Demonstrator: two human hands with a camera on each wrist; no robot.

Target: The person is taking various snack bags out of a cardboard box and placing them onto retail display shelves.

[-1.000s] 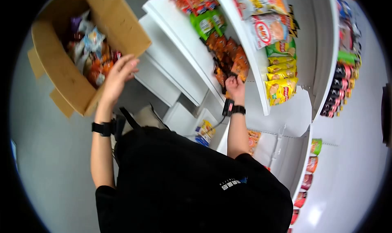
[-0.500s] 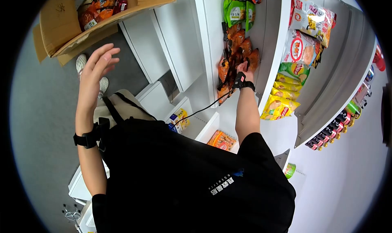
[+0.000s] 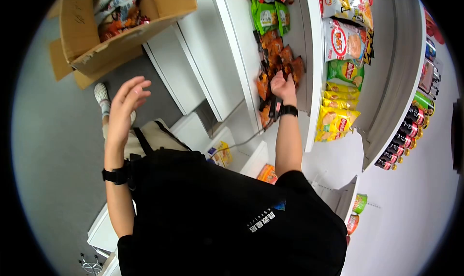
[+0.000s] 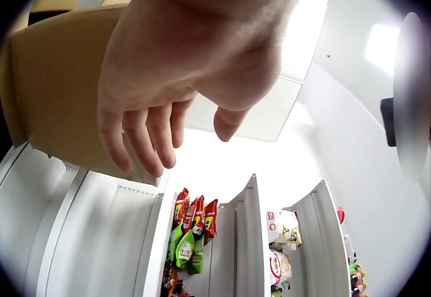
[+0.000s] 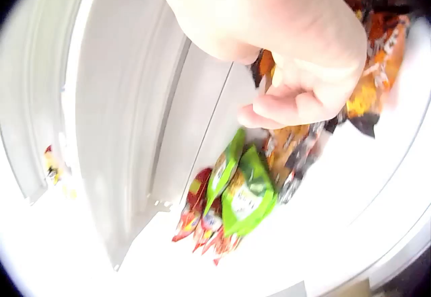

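Observation:
My right hand [image 3: 283, 86], its fingers curled, is in among the orange-and-black snack bags [image 3: 275, 48] on a white shelf. In the right wrist view its fingertips [image 5: 259, 114] overlap these bags, just above green snack bags [image 5: 249, 199]. I cannot tell whether the fingers grip a bag. Out over the floor, my left hand [image 3: 126, 106] is raised with loosely bent fingers and holds nothing. The left wrist view has its fingers [image 4: 160, 135] hanging apart in front of the cardboard box [image 4: 60, 88]. Bagged snacks [image 3: 123, 7] lie inside that box.
Green bags [image 3: 265, 17] and red bags stand farther along the same shelf. The neighbouring shelf holds white bags [image 3: 345, 39] and yellow chip bags [image 3: 338, 119]. Dark bottles [image 3: 398, 145] line the far right. A cable [image 3: 246, 141] runs from my right wrist. A person's shoe [image 3: 101, 93] shows below the box.
My head view has shifted, then swung partly back. The left hand has moved away from the box's rim to the floor side. My right hand stays among the orange bags.

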